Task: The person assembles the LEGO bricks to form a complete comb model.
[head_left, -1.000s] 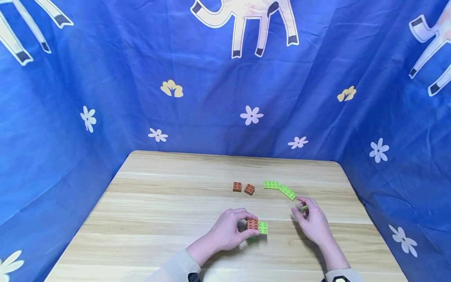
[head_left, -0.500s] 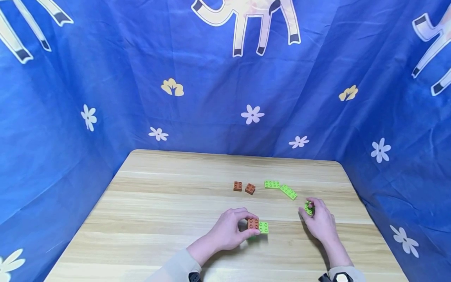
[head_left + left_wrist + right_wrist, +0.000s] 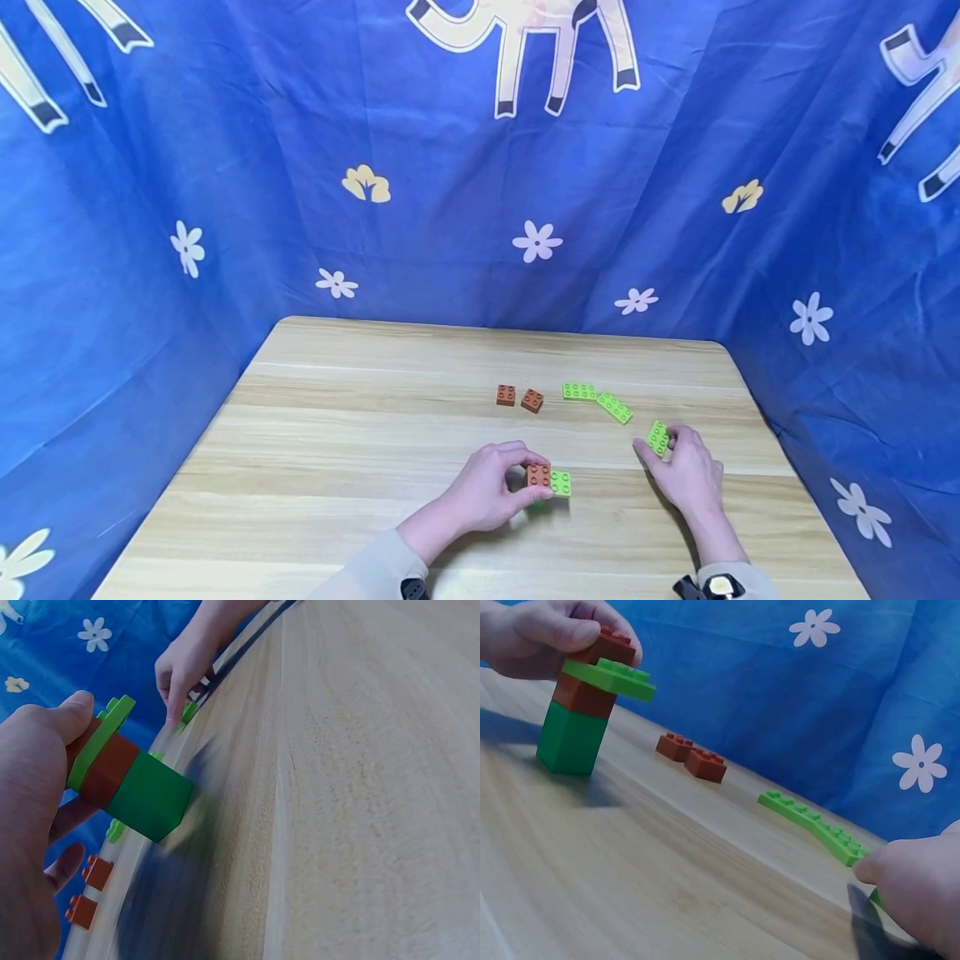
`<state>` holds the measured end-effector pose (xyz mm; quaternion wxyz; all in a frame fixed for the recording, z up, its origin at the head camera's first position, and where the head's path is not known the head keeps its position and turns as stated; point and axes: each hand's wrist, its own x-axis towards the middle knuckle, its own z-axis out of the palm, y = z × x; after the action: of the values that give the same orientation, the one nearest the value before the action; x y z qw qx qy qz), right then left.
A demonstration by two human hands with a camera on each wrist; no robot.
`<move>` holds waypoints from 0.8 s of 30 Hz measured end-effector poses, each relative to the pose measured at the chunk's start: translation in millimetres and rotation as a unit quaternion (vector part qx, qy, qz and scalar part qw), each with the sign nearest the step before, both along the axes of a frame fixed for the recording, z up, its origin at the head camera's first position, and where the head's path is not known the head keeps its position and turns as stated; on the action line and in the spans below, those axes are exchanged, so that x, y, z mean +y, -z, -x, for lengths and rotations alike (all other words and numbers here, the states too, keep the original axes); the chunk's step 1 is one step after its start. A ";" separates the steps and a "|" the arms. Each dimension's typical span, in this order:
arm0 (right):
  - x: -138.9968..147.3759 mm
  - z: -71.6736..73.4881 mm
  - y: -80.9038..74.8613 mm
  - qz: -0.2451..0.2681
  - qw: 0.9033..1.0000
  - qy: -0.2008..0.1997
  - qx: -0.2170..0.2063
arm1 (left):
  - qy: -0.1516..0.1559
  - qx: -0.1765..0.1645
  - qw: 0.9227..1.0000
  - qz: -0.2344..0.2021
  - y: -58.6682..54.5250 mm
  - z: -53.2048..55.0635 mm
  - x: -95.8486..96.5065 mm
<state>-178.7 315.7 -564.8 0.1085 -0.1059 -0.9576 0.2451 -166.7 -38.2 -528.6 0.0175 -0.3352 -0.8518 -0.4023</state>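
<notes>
In the head view my left hand (image 3: pixel 495 487) pinches the top brown building brick (image 3: pixel 538 475) of a small upright stack. Below it in the right wrist view come a light green plate (image 3: pixel 622 679) jutting sideways, another brown brick (image 3: pixel 583 697), and a dark green block (image 3: pixel 571 741) at the bottom, at or just above the table. My right hand (image 3: pixel 688 471) is low at the right, thumb and fingers spread around a loose light green studded plate (image 3: pixel 658 437). A gap shows between the thumb tip and this plate; its fingers' contact is partly hidden.
Two loose brown bricks (image 3: pixel 506 395) lie side by side beyond the stack. To their right are two light green plates (image 3: pixel 579 392), end to end at an angle. A blue printed cloth (image 3: pixel 450 208) surrounds the back and sides of the wooden table (image 3: pixel 337 417).
My right hand has shifted right, away from the two angled plates, and more of the loose light green plate shows between its fingers. The left hand and stack stay in place.
</notes>
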 end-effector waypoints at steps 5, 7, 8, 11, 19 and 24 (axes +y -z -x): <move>0.2 3.6 2.6 -0.004 1.000 0.000 0.005 | 0.001 0.003 1.000 0.003 -0.7 -0.5 0.0; 0.2 4.6 1.9 0.002 1.000 -0.001 0.007 | 0.001 0.004 1.000 0.004 -1.0 -0.6 0.0; 0.2 4.9 1.4 0.006 1.000 -0.001 0.007 | 0.001 0.004 1.000 0.003 -1.0 -0.7 0.0; 0.3 5.4 -0.5 0.017 1.000 -0.003 0.003 | 0.002 0.004 1.000 0.003 -1.2 -0.7 -0.1; 1.5 5.6 2.2 0.004 1.000 -0.006 -0.012 | 0.000 0.001 1.000 0.004 -0.8 -0.5 -0.2; 3.2 6.7 5.6 0.002 1.000 -0.016 -0.005 | -0.001 0.000 1.000 0.004 -0.4 -0.9 -0.4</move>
<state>-185.4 318.9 -570.5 0.0996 -0.0925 -0.9590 0.2486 -165.8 -38.6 -528.2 0.0166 -0.3339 -0.8538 -0.3991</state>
